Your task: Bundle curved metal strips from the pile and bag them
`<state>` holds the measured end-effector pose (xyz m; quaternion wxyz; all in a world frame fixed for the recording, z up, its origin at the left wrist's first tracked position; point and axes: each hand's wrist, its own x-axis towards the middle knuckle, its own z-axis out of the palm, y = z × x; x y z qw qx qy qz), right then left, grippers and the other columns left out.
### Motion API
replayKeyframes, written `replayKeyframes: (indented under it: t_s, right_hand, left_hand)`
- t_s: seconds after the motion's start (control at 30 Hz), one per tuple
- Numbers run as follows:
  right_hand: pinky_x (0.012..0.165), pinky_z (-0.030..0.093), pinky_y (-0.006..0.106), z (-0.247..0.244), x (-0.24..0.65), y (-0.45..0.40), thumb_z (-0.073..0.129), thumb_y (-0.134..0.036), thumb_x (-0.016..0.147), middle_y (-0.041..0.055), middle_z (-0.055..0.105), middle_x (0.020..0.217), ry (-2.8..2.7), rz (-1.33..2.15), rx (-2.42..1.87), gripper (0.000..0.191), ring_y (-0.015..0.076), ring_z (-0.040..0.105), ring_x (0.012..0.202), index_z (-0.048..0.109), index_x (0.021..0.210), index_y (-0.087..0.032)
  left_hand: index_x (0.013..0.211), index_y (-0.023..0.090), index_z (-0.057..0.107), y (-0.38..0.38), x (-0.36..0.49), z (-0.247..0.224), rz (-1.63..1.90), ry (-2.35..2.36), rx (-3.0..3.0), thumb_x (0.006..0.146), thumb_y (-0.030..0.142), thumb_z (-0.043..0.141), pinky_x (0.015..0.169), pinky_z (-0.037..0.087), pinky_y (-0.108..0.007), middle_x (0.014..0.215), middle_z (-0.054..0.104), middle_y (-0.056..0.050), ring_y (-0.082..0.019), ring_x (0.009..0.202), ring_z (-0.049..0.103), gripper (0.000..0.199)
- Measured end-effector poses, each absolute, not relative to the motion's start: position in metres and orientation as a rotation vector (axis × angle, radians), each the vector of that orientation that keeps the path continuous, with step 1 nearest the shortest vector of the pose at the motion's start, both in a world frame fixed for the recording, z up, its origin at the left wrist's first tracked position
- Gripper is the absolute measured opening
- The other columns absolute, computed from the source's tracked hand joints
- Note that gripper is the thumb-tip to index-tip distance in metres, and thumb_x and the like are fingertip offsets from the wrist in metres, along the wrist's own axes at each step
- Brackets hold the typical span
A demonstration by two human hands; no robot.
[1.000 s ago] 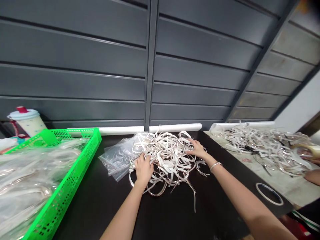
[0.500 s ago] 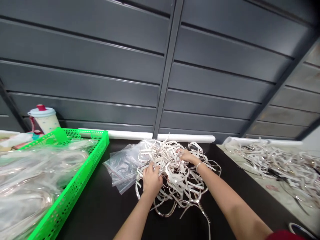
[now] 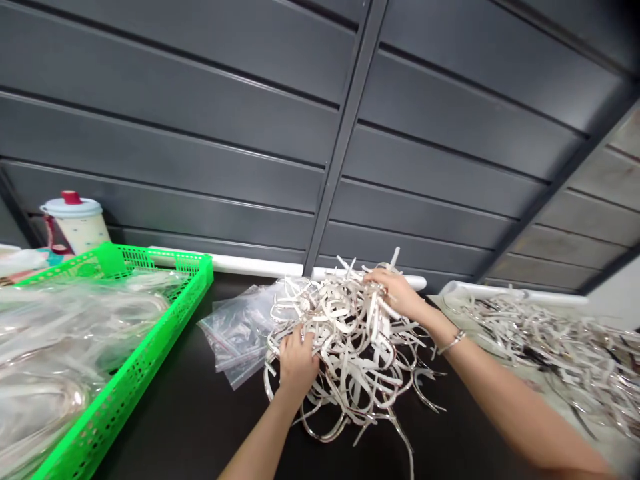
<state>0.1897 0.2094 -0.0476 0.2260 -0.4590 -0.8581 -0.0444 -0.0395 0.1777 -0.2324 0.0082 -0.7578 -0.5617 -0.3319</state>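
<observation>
A tangled heap of narrow white strips (image 3: 345,360) with shiny silvery edges lies on the black tabletop. My right hand (image 3: 395,293) is closed around a bunch of these strips at the far right of the heap and lifts them a little, their ends hanging down. At the heap's near left side rests my left hand (image 3: 299,360), fingers apart and lying on the strips; its fingertips are partly hidden among them. Flat clear plastic bags (image 3: 235,333) lie just left of the heap, partly under it.
On the left stands a green plastic crate (image 3: 150,347) with bagged strips (image 3: 75,333) in it. Behind it is a lidded cup (image 3: 77,223). A second heap of strips (image 3: 550,340) lies at the right. White tubes (image 3: 255,265) run along the grey wall (image 3: 240,133).
My right hand has come up and to the right, raising a bunch of strips out of the heap. My left hand stays at the heap's left side. The view has shifted slightly.
</observation>
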Motion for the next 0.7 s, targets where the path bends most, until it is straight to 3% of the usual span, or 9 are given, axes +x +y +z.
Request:
replayKeyframes:
  t_s: [0.07,0.17,0.3,0.37,0.47,0.57,0.63,0.7]
  right_hand:
    - [0.084,0.047,0.040,-0.063,0.171,0.185,0.048,0.002,0.072,0.0117,0.056,0.123,-2.504,-0.341,-1.290,0.045,0.0263,0.054,0.108,0.061,0.109,-0.020]
    - [0.073,0.053,0.030,-0.110,0.143,0.150,0.048,0.007,0.071,0.0066,0.056,0.124,-2.820,-0.383,-1.228,0.055,0.0222,0.055,0.106,0.060,0.111,-0.027]
    - [0.089,0.047,0.049,-0.152,0.133,0.115,0.061,0.002,0.066,0.0117,0.045,0.137,-2.894,-0.429,-1.279,0.070,0.0362,0.040,0.125,0.051,0.125,-0.033]
    - [0.092,0.042,0.054,-0.147,0.140,0.103,0.059,0.002,0.067,0.0108,0.038,0.143,-2.870,-0.412,-1.313,0.073,0.0394,0.031,0.131,0.048,0.129,-0.035]
    - [0.096,0.041,0.048,-0.112,0.156,0.096,0.050,0.003,0.073,0.0036,0.033,0.147,-2.850,-0.297,-1.273,0.073,0.0319,0.032,0.132,0.042,0.133,-0.039]
    - [0.095,0.045,0.038,-0.076,0.179,0.119,0.048,-0.011,0.083,0.0046,0.042,0.140,-2.671,-0.157,-1.281,0.056,0.0224,0.047,0.120,0.041,0.134,-0.032]
    - [0.101,0.040,0.040,-0.070,0.206,0.154,0.046,-0.021,0.087,0.0068,0.051,0.130,-2.396,-0.152,-1.381,0.045,0.0216,0.049,0.118,0.045,0.131,-0.026]
    - [0.105,0.034,0.039,-0.080,0.239,0.196,0.050,-0.030,0.086,0.0087,0.051,0.129,-2.123,-0.115,-1.648,0.045,0.0231,0.046,0.121,0.046,0.130,-0.022]
  left_hand:
    - [0.103,0.017,0.061,0.178,-0.040,-0.233,-1.024,-1.747,-2.359,0.069,0.013,0.056,0.093,0.034,-0.039,0.124,0.053,-0.015,-0.029,0.109,0.050,0.035]
    - [0.106,0.015,0.060,0.180,-0.040,-0.233,-1.015,-1.763,-2.336,0.071,0.014,0.056,0.093,0.034,-0.040,0.124,0.053,-0.016,-0.029,0.110,0.049,0.036]
    - [0.110,0.015,0.059,0.182,-0.040,-0.233,-1.013,-1.777,-2.344,0.074,0.016,0.056,0.093,0.035,-0.040,0.127,0.052,-0.016,-0.030,0.111,0.050,0.036]
    - [0.110,0.016,0.058,0.182,-0.041,-0.232,-1.000,-1.778,-2.355,0.075,0.017,0.056,0.092,0.035,-0.040,0.128,0.051,-0.016,-0.030,0.110,0.050,0.035]
    - [0.110,0.015,0.058,0.181,-0.041,-0.229,-0.970,-1.802,-2.353,0.077,0.018,0.055,0.091,0.036,-0.041,0.129,0.051,-0.017,-0.030,0.109,0.051,0.033]
    - [0.109,0.014,0.059,0.180,-0.040,-0.227,-0.930,-1.815,-2.352,0.079,0.017,0.052,0.091,0.036,-0.041,0.128,0.052,-0.018,-0.030,0.111,0.051,0.031]
    - [0.108,0.014,0.059,0.180,-0.040,-0.226,-0.918,-1.811,-2.352,0.079,0.018,0.052,0.091,0.036,-0.041,0.127,0.053,-0.018,-0.030,0.111,0.051,0.030]
    - [0.107,0.014,0.060,0.180,-0.040,-0.226,-0.919,-1.810,-2.348,0.080,0.020,0.053,0.091,0.037,-0.041,0.127,0.053,-0.018,-0.030,0.109,0.052,0.029]
